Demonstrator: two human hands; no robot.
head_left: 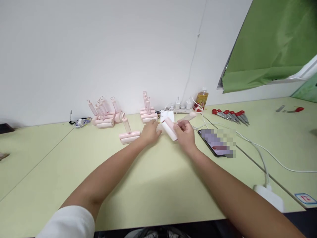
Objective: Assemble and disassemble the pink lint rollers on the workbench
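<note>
A pink and white roller (169, 129) is tilted in the grip of my right hand (185, 134), its pale handle pointing to the upper right. My left hand (150, 133) reaches over the table just left of it, fingers apart, with a blurred translucent thing near the fingertips. Behind my left hand stand a few similar rollers (149, 118) with handles upright. Left of that hand, one more roller (129, 137) stands alone, partly behind my wrist. A larger group of pink rollers (105, 123) stands farther left by the wall.
A phone (214, 143) lies right of my right hand. Behind are a power strip with chargers (182, 109) and a drink bottle (201, 99). Red-handled tools (230, 115) lie at the right. White cables (272, 157) cross the right side to a white adapter (269, 197).
</note>
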